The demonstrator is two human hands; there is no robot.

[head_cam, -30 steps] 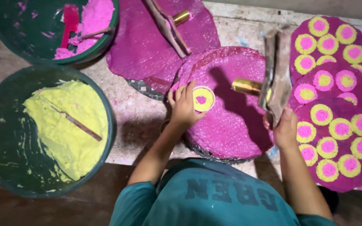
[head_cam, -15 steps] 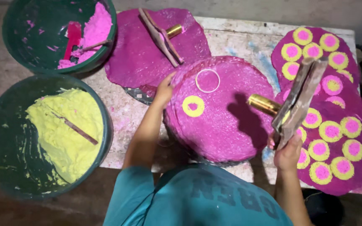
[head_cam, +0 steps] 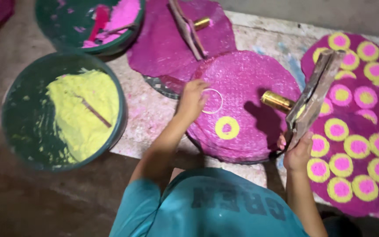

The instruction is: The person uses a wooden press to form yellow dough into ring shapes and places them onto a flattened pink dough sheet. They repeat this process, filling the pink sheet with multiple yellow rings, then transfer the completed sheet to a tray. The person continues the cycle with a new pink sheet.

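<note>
Since half a second ago: your left hand [head_cam: 192, 100] has shifted from the upper left rim of the magenta disc stack [head_cam: 259, 79] onto its face, beside the ring; the stamp tool has tipped further upright.

Head view, item by item.

1. Left hand: resting on the stack's upper left part, fingertips at or touching the thin metal ring [head_cam: 212, 101], which lies flat on the top disc. Fingers loosely curled, gripping nothing that can be seen.

2. Right hand [head_cam: 298, 153]: closed around the lower end of the wooden stamp tool [head_cam: 314, 96], which slants up and away over the stack's right edge. A brass cylinder [head_cam: 277, 101] juts from the tool's left side, above the disc.

3. Magenta disc stack: round, glittery, centred on the work board [head_cam: 154, 116]. One finished motif, a yellow ring with pink centre [head_cam: 227, 127], sits just below the metal ring.

4. Decorated sheet [head_cam: 373, 114]: to the right, partly under the tool, covered in rows of the same yellow-and-pink motifs.

5. Plain magenta sheets [head_cam: 163, 44]: behind the stack, bearing a second wooden stamp [head_cam: 187, 28] with brass fitting.

6. Green basin of yellow paste [head_cam: 62, 109]: left of the board, a stick lying in the paste.

7. Green basin of pink paste [head_cam: 93, 22]: beyond it, holding a red tool.

8. Your teal shirt [head_cam: 211, 206]: bottom of view.
</note>
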